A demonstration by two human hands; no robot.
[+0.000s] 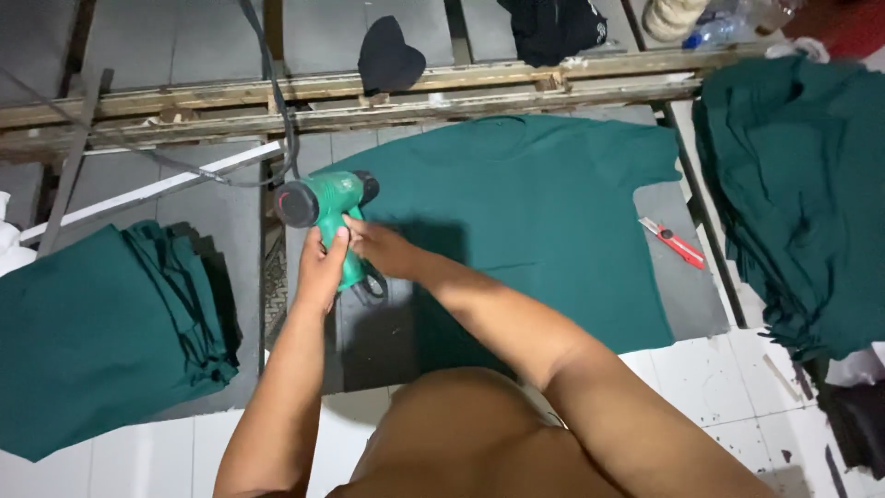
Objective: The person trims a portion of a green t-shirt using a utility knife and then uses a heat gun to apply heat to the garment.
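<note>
Grey table [687,304]: both hands grip green heat gun [324,205].

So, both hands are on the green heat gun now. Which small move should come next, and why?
Probably swing the heat gun rightward over the green shirt. The left hand grips its handle, the right hand touches it, and its nozzle now sits at the shirt's left edge.

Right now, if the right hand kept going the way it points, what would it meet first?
The right hand points left and already touches the green heat gun; just beyond is the left hand gripping its handle.
</note>
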